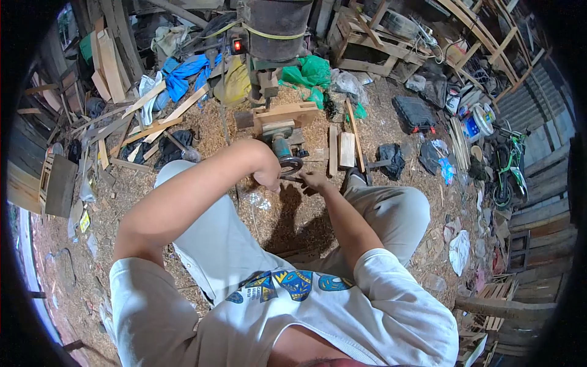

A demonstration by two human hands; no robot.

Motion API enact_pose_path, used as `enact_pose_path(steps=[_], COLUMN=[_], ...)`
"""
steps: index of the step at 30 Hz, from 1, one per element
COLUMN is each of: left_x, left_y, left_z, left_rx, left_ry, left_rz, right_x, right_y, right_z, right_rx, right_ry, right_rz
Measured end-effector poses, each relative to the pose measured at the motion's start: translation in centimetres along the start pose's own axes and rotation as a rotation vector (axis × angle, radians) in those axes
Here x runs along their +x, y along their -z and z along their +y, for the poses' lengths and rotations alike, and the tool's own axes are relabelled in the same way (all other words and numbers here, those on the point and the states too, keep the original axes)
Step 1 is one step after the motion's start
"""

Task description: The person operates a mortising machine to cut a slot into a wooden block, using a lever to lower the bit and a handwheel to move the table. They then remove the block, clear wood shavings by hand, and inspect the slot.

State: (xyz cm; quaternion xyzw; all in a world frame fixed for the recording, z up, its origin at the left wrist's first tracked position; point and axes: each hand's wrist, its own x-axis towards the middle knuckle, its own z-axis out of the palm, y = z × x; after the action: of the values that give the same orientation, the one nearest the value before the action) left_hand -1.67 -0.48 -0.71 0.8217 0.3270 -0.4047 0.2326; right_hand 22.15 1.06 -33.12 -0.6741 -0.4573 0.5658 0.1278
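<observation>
Just below a machine vise's round black handwheel [291, 164], my two hands come close together. My left hand [267, 171] is closed at the wheel's lower left, its wrist bent down and its fingers curled; what they hold is hidden. My right hand [314, 181] closes its fingers on a short dark bar [295, 179], which runs along under the wheel toward the left hand. Behind the wheel is the vise's green body [281, 147]. A wooden workpiece [286, 114] lies across the top in front of the upright machine column [265, 82].
Wood shavings [208, 131] cover the floor. Short timber pieces [347, 150] stand right of the vise, and long offcuts [165, 125] lie to the left. A black tool case [413, 114] and a green bicycle [510, 166] are at the right. Below my hands are my spread knees.
</observation>
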Motion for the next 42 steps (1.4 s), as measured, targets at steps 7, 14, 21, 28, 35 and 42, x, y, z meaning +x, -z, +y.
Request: enact_pose_path(steps=[7,14,21,28,35,42], left_x=[1.3,-0.6,-1.4,-4.1,-3.1,-2.1], left_y=[0.2,0.1,-1.0,-1.4,-1.9,-1.8], left_z=[-0.7,-0.9,-1.4,-1.4,-2.8,-4.4], left_rx=[0.007,0.055,0.08,0.022,-0.018,-0.051], left_ry=[0.127,0.134,0.12,0.128,0.149,-0.066], left_rz=[-0.056,-0.029,0.042,0.051,0.124,0.45], right_x=[-1.9,-3.6,-4.1,-4.7,-0.2,-4.6], right_y=[0.0,-1.9,-3.2,-3.0,-1.2,5.5], right_z=[-3.5,-5.0,-5.4,-5.8,-2.8,-12.3], right_rx=[-0.598,-0.609,-0.59,-0.651,-0.735,-0.957], right_ry=[-0.04,-0.014,-0.027,-0.022,0.057,-0.151], right_rz=[0.091,0.285,0.338,0.313,0.237,-0.149])
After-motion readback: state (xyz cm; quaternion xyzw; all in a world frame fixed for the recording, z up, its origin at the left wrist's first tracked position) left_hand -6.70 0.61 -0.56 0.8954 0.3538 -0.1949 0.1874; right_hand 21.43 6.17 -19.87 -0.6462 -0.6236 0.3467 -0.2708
